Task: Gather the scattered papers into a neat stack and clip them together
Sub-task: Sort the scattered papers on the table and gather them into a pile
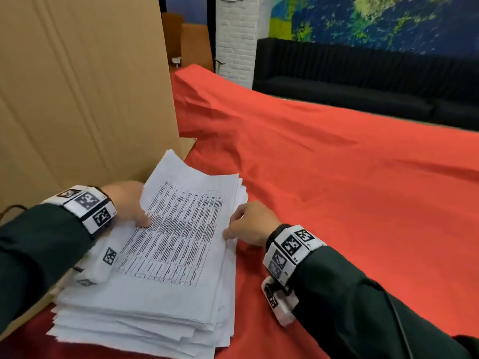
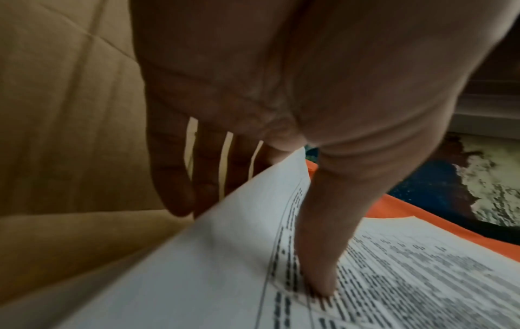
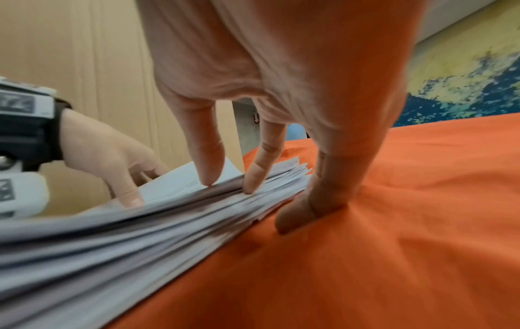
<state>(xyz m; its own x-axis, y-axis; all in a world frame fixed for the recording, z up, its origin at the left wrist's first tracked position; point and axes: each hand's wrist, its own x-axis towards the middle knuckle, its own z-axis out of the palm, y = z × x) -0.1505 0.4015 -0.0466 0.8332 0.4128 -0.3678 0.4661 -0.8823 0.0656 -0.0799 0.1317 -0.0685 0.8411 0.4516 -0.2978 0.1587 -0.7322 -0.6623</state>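
A thick, uneven stack of printed papers (image 1: pixel 171 242) (image 2: pixel 422 278) (image 3: pixel 112 244) lies on the red cloth (image 1: pixel 337 177), its sheets fanned out at the near and right edges. My left hand (image 1: pixel 137 211) (image 2: pixel 253 233) holds the stack's left edge: the thumb (image 2: pixel 318 256) presses on the top sheet and the fingers sit behind the lifted edge. My right hand (image 1: pixel 241 224) (image 3: pixel 250 200) is at the right edge, two fingertips (image 3: pixel 250 184) touching the sheets' sides and the thumb down on the cloth beside the bottom sheet. I see no clip in any view.
A tall brown cardboard sheet (image 1: pixel 77 86) stands close behind and left of the stack. The wrinkled red cloth spreads wide to the right and far side. A black sofa (image 1: pixel 363 81) and a painted wall lie beyond the table.
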